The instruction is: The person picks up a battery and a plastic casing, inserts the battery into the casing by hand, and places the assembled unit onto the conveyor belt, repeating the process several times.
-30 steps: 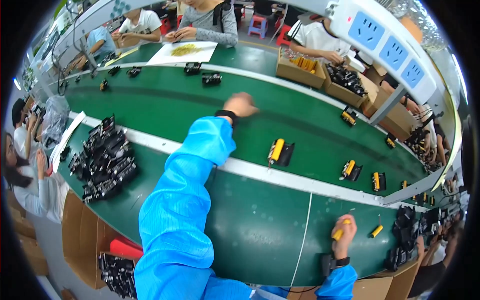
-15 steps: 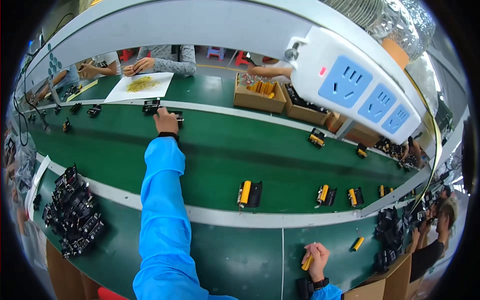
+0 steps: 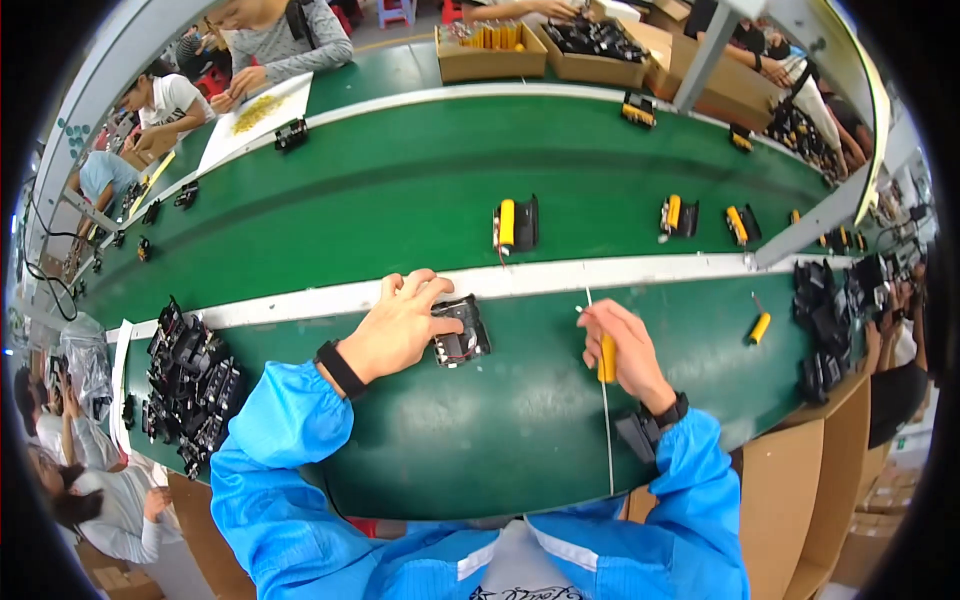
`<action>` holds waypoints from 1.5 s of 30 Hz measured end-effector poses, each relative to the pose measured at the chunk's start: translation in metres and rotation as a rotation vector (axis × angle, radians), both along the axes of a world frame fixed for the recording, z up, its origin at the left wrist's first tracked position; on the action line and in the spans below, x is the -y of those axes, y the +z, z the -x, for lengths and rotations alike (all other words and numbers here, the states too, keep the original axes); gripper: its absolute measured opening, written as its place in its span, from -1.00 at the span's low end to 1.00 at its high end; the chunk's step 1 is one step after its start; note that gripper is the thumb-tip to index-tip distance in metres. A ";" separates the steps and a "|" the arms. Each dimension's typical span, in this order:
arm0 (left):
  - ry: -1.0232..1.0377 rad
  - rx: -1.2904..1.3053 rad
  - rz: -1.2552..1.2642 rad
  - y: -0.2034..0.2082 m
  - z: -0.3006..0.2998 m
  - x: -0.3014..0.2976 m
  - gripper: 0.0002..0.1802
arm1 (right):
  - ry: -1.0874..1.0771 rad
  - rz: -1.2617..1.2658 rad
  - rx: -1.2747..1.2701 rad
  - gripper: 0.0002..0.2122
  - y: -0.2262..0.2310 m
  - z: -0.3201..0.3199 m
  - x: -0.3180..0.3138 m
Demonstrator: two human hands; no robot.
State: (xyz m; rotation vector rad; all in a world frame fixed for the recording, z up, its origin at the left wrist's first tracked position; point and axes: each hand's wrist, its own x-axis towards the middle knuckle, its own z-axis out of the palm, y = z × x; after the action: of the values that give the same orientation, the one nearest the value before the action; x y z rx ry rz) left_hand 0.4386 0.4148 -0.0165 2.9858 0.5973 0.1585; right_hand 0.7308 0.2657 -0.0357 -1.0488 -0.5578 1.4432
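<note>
My left hand (image 3: 395, 328) is at the near table's back edge, its thumb over an open black plastic housing (image 3: 474, 342) and its fingers at the top corner. Small parts and a thin red wire show inside the housing, which lies on the table. To the right, my right hand (image 3: 632, 350) is closed around a yellow cylindrical battery (image 3: 607, 358), held upright, with a wire end by the fingertips. A black plastic cover (image 3: 637, 436) lies beside my right wrist. Farther right, another yellow battery (image 3: 760, 328) with a wire lies on the table.
A heap of black housings (image 3: 190, 385) is at left, black covers (image 3: 822, 325) at right. Beyond the pale rail (image 3: 560, 275), a green belt (image 3: 380, 200) carries housings, several with yellow batteries. Cardboard boxes (image 3: 490, 68) and other people are across it; a metal post (image 3: 815, 215) stands right.
My left hand has come back from the belt's far side to the near table, bringing a black housing. My right hand has lifted its battery. The view has tilted down.
</note>
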 end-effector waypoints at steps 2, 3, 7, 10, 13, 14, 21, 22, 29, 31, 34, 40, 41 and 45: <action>-0.040 0.035 -0.052 0.003 0.002 0.016 -0.55 | 0.124 -0.036 0.232 -0.85 0.003 0.008 -0.001; -0.053 0.054 -0.081 0.003 0.003 0.024 -0.54 | 0.193 -0.058 0.349 -0.85 0.004 0.012 0.000; 0.571 0.223 0.087 -0.012 0.008 0.058 -0.54 | 0.310 -0.129 0.390 -0.83 0.003 0.036 0.003; 0.759 0.013 0.472 0.010 -0.013 0.075 -0.45 | 0.312 -0.093 0.368 -0.85 0.008 0.056 0.003; 0.824 -0.031 0.660 0.008 -0.019 0.084 -0.36 | 0.342 -0.071 0.293 -0.86 0.008 0.067 -0.004; 0.788 0.018 0.654 0.001 -0.019 0.085 -0.34 | 0.355 -0.058 0.225 -0.86 0.007 0.070 -0.005; 0.575 0.235 0.457 -0.039 -0.010 0.086 -0.26 | 0.230 -0.146 0.443 -0.91 0.006 0.096 -0.019; 0.525 0.237 0.481 -0.041 -0.008 0.084 -0.23 | 0.127 -0.298 0.797 -0.92 0.002 0.102 -0.021; 0.427 0.230 0.552 -0.045 -0.005 0.083 -0.20 | -0.006 -0.463 1.412 -0.92 -0.013 0.116 -0.023; 0.440 0.236 0.510 -0.046 -0.006 0.084 -0.23 | -0.017 -0.414 1.474 -0.92 -0.014 0.117 -0.021; 0.435 0.262 0.467 -0.053 -0.004 0.086 -0.25 | 0.000 -0.402 1.447 -0.92 -0.021 0.124 -0.023; 0.413 0.298 0.414 -0.053 -0.006 0.088 -0.30 | 0.015 -0.373 1.389 -0.93 -0.031 0.124 -0.025; 0.420 0.289 0.413 -0.052 -0.006 0.089 -0.31 | 0.016 -0.369 1.386 -0.93 -0.031 0.125 -0.025; 0.435 0.266 0.406 -0.049 -0.007 0.090 -0.36 | 0.011 -0.364 1.386 -0.93 -0.032 0.130 -0.025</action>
State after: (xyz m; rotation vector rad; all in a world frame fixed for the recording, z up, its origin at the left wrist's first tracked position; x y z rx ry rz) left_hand 0.4456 0.3245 -0.0654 2.3611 1.0836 0.4023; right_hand 0.6006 0.2904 -0.0672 -1.6295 -1.7067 0.3712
